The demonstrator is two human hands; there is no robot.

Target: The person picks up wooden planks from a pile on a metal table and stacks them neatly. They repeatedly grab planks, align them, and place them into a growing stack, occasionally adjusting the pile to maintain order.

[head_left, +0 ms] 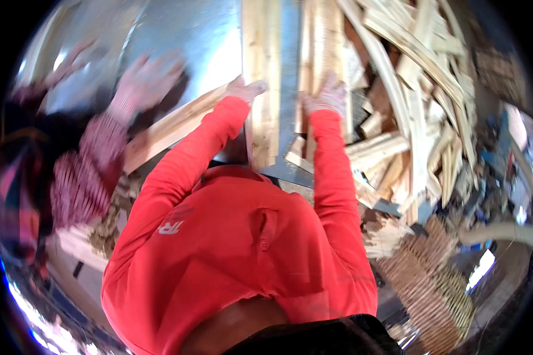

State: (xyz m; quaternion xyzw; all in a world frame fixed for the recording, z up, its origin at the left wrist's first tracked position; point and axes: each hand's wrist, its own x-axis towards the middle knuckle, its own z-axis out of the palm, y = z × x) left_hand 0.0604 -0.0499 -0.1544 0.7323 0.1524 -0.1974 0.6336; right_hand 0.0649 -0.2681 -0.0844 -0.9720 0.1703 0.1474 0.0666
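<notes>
Pale wood crowds the right side of my view: a tangled heap of offcuts (417,112) right beside the work, so not much room there. Shiny metal tabletop (201,35) underneath. On the left, a co-worker's hand (145,83) is over the metal, fingers apart, blurred; their other hand (68,66) is farther out. A loose plank (172,127) runs diagonally from near the left wrist toward the co-worker's sleeve (95,160), partly behind the red left sleeve. Stack of thin brown strips (423,284) at lower right, well apart from the hands.

Work pieces: I have two groups of long boards, roughly parallel, a strip of metal showing between them. Left boards (263,53): left hand (245,89) at their left edge, fingers reaching over the top; I can't tell if it's pinching. Right boards (321,47): under the right hand (327,97), fingers pointing away from the body; too blurred for me to call the grip.
</notes>
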